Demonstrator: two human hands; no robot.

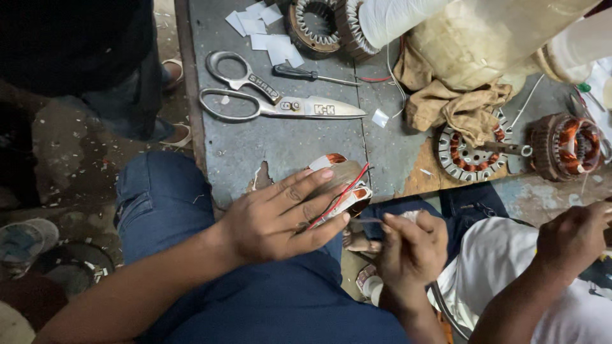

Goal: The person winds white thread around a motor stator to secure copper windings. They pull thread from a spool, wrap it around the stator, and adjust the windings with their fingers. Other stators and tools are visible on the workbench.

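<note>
Copper-wound stator (344, 185) sits clamped under my left hand (280, 216), fingers spread flat; my right hand (411, 245) pinches a thin tool (364, 220), so I advise steady pressure near the red wire (341, 194).

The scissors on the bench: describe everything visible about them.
The scissors are large, all metal as far as it looks, with two oval finger loops at the left and broad blades tapering to a point at the right. They lie flat and closed on the grey worktop, apart from both hands. A small screwdriver lies just above the blades, and white paper scraps lie beyond that. Nothing touches them but the worktop.
</note>
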